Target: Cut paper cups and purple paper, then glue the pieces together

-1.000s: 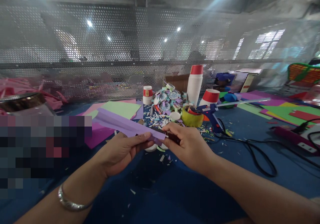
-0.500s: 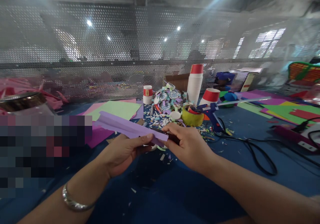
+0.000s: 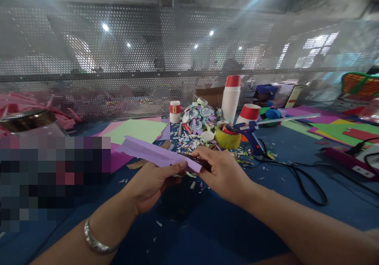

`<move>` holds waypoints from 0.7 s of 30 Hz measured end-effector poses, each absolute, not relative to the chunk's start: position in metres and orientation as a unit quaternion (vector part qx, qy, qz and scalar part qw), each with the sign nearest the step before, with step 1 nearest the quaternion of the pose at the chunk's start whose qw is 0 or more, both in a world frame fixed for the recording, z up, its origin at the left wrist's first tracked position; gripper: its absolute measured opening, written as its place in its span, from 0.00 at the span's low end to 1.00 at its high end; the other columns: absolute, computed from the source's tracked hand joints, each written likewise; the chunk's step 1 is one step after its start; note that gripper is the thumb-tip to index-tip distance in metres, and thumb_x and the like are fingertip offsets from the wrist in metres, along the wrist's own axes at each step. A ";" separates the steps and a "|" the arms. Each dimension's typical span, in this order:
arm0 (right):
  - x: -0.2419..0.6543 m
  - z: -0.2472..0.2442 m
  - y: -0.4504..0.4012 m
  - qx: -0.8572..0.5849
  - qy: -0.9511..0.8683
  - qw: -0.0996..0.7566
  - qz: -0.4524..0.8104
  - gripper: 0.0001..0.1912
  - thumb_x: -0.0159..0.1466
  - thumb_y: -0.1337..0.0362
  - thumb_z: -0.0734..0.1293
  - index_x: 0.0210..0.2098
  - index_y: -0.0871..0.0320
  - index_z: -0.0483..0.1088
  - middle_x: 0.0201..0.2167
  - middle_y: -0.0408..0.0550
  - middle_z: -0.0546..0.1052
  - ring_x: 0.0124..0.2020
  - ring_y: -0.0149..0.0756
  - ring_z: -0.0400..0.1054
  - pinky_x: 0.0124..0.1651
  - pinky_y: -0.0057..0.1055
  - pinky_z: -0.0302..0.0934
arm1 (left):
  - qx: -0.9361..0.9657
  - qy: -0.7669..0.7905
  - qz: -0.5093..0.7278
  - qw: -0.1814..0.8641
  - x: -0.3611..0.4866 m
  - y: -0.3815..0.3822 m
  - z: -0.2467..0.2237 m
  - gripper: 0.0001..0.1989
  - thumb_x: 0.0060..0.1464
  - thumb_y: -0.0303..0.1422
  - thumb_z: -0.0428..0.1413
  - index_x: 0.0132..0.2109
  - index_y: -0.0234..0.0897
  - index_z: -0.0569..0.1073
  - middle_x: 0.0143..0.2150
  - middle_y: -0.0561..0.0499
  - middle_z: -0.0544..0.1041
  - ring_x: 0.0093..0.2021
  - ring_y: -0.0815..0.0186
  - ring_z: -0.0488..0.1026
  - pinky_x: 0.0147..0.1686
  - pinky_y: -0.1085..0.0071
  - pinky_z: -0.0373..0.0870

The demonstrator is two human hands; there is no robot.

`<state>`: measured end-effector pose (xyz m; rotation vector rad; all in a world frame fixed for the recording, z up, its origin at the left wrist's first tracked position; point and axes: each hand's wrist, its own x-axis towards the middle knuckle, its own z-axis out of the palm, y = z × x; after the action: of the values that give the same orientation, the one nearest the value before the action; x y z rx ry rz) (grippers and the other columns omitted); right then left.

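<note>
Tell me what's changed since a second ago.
The left hand and the creased purple paper have shifted right in the picture, toward the right hand. Both hands kept their holds, the right on a dark tool. The glue gun and paper cup stack stayed put.

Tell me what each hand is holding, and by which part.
The left hand pinches folded purple paper near its right-hand end, thumb on top. The right hand grips a dark tool by its right-hand end; its kind is unclear.
</note>
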<state>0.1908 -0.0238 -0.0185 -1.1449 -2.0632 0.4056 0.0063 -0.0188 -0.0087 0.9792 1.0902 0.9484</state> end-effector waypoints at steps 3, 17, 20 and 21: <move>0.190 -0.018 -0.024 -0.446 -0.801 0.368 0.154 0.05 0.61 0.69 0.63 0.36 0.58 0.71 0.24 0.42 0.74 0.24 0.31 0.63 0.27 0.27 0.53 | 0.434 0.465 0.419 0.648 0.007 -0.019 -0.011 0.07 0.45 0.29 0.67 0.35 0.34 0.82 0.35 0.47 0.81 0.33 0.68 0.74 0.31 0.77 0.71; 0.192 -0.020 -0.015 -0.445 -0.787 0.399 0.152 0.05 0.64 0.62 0.65 0.36 0.58 0.70 0.22 0.41 0.72 0.21 0.28 0.59 0.25 0.26 0.50 | 0.469 0.402 0.402 0.676 -0.007 -0.009 0.007 0.11 0.61 0.34 0.55 0.45 0.32 0.78 0.42 0.40 0.82 0.41 0.57 0.80 0.44 0.63 0.77; 0.192 -0.020 -0.017 -0.443 -0.784 0.406 0.155 0.05 0.63 0.63 0.65 0.37 0.58 0.70 0.22 0.41 0.71 0.21 0.28 0.59 0.25 0.26 0.50 | 0.493 0.387 0.391 0.674 -0.008 -0.010 0.002 0.11 0.61 0.35 0.55 0.43 0.33 0.78 0.43 0.40 0.81 0.43 0.56 0.79 0.46 0.61 0.76; 0.192 -0.020 -0.017 -0.442 -0.783 0.408 0.155 0.05 0.63 0.63 0.66 0.37 0.58 0.70 0.22 0.41 0.71 0.21 0.28 0.59 0.24 0.26 0.50 | 0.498 0.385 0.388 0.673 -0.008 -0.011 0.002 0.11 0.61 0.35 0.55 0.43 0.33 0.78 0.43 0.40 0.81 0.43 0.56 0.79 0.47 0.61 0.76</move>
<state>0.1925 -0.0174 -0.0199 -1.1145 -1.9740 0.3904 -0.0078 -0.0107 0.0019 1.1220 0.8659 0.8727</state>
